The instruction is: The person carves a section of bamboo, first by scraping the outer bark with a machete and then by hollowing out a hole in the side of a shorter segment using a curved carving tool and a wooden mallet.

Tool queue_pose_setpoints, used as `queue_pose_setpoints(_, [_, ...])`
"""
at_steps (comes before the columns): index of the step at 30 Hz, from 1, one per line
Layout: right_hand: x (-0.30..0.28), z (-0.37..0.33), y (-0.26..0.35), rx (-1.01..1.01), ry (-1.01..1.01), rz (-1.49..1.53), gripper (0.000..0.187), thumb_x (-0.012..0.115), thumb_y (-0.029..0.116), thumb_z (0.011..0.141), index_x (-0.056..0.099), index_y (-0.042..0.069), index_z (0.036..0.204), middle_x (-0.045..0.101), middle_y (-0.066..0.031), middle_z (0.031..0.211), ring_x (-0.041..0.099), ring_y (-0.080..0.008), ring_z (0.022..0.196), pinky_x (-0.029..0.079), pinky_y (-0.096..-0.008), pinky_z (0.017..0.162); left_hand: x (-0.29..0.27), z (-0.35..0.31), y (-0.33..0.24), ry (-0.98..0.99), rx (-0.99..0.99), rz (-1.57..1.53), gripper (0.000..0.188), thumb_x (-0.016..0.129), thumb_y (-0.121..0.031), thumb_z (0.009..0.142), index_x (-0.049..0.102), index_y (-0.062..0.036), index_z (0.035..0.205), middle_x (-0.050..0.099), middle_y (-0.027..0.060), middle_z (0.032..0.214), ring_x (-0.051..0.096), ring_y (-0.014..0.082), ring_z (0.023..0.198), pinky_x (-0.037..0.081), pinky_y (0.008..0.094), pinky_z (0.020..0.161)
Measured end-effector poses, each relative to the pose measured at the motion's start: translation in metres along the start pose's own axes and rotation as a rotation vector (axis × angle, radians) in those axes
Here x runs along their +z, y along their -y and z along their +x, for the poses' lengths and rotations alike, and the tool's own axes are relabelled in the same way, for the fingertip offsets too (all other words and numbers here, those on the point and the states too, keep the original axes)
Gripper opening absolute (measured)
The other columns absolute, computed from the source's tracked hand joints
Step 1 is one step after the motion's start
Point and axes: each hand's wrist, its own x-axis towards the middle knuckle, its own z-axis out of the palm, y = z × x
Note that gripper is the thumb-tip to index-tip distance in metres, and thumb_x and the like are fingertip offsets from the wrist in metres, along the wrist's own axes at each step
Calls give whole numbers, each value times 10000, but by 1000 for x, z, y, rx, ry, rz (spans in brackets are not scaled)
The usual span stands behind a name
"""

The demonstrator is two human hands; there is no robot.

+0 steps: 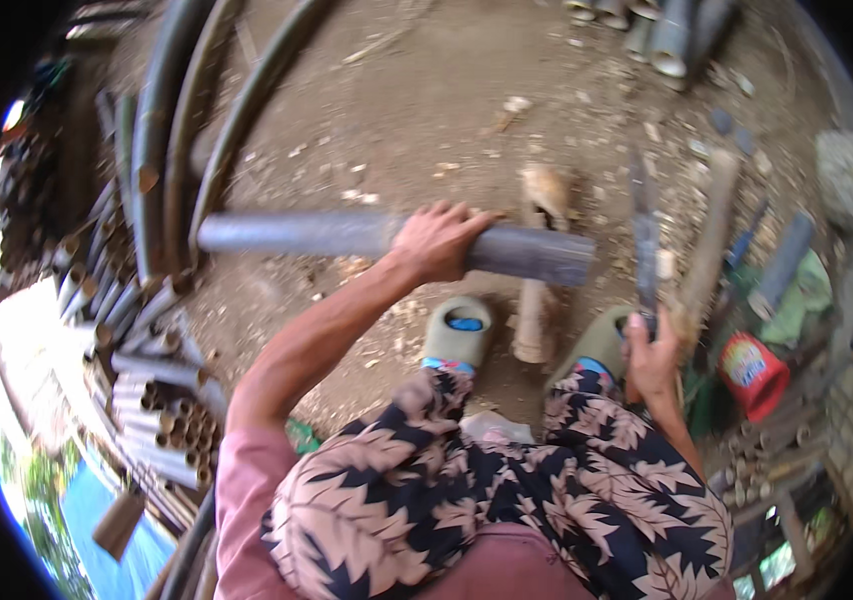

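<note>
A grey bamboo pole section [297,233] lies crosswise in front of me, above the ground. Near its middle, my left hand [439,240] is wrapped over it from above. My right hand [653,352] is closed around the handle of a machete [645,225], whose long blade points away from me, apart from the bamboo. A short wooden piece [535,330] is between my slippered feet, its far part passing under the bamboo. Just beyond the bamboo sits a pale brown lump [547,190] that I cannot make out.
Long bamboo poles [172,130] lie at the far left, with stacked cut bamboo tubes [162,430] nearer. More bamboo tubes [672,40] lie far right. On my right are a wooden stick [712,220], a short bamboo piece [785,262] and a red container [755,375]. Chips litter the dirt floor.
</note>
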Motion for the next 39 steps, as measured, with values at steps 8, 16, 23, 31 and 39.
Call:
queue_pose_setpoints(8, [3, -5, 19, -187, -18, -344, 341, 613, 202, 956, 546, -20, 1206, 604, -113, 764, 596, -223, 662, 475, -348, 619, 2, -14, -6, 111, -53, 2, 778, 813, -205, 625, 490, -215, 1332, 593, 117, 1138, 580, 342, 1121, 497, 456, 962])
queue_pose_setpoints(16, [27, 9, 19, -349, 50, -500, 313, 603, 234, 944, 538, -3, 1138, 647, -234, 905, 667, -414, 745, 545, -481, 646, 0, -17, 7, 162, -82, 10, 779, 849, -292, 588, 509, -185, 1280, 576, 98, 1123, 576, 331, 1121, 506, 464, 943])
queue_pose_setpoints(23, [43, 32, 20, -501, 12, -637, 308, 618, 213, 935, 542, -29, 1109, 636, -211, 855, 661, -396, 674, 550, -444, 580, -8, 2, 15, 284, -53, -137, 701, 834, -416, 559, 610, -109, 1148, 694, 162, 1028, 682, 347, 950, 540, 450, 858])
queue_pose_setpoints(31, [50, 37, 22, -554, 42, -795, 256, 606, 212, 937, 527, -9, 1040, 642, -197, 809, 669, -350, 604, 548, -417, 518, -7, 8, 20, 368, -83, -177, 741, 846, -394, 528, 632, -120, 1182, 714, 159, 1038, 692, 348, 930, 544, 431, 851])
queue_pose_setpoints(39, [51, 27, 47, -753, -56, -459, 288, 632, 218, 930, 542, -25, 1055, 651, -190, 781, 676, -325, 616, 548, -400, 525, -2, -1, 21, 300, -109, -184, 720, 836, -397, 546, 625, -146, 1187, 709, 131, 1065, 697, 322, 940, 562, 452, 847])
